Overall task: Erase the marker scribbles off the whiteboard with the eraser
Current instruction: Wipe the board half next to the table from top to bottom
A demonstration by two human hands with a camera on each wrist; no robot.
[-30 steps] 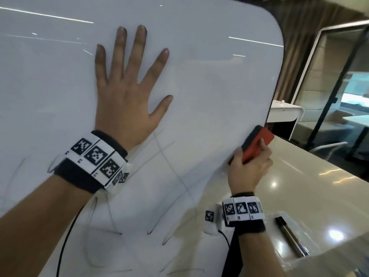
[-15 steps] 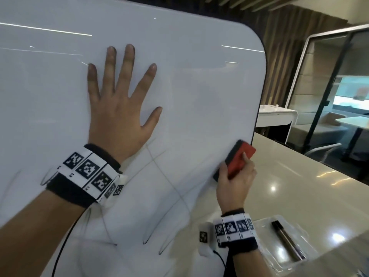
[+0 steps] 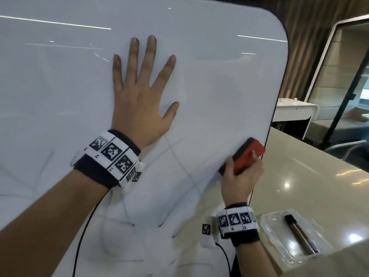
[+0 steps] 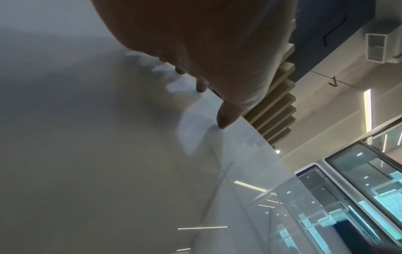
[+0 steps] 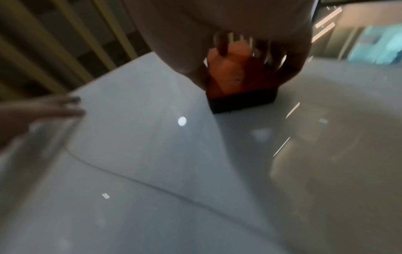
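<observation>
A white whiteboard (image 3: 219,76) stands tilted on the table, with thin grey marker scribbles (image 3: 179,166) across its lower half. My left hand (image 3: 139,96) lies flat on the board with fingers spread, above the scribbles; the left wrist view shows its fingertips (image 4: 224,120) touching the surface. My right hand (image 3: 241,176) grips a red eraser (image 3: 247,156) with a black felt pad, pressed against the board near its right edge. In the right wrist view the eraser (image 5: 237,80) sits felt-down on the whiteboard (image 5: 141,154), with a curved line (image 5: 152,185) below it.
A beige glossy table (image 3: 309,186) stretches to the right. A clear plastic tray (image 3: 279,244) at lower right holds a dark marker (image 3: 299,234). A white desk (image 3: 293,110) and glass partitions stand behind the board's right edge.
The eraser and my right hand slid down and left along the board's right edge, then shifted slightly. My left hand stayed flat on the board. The head view moved.
</observation>
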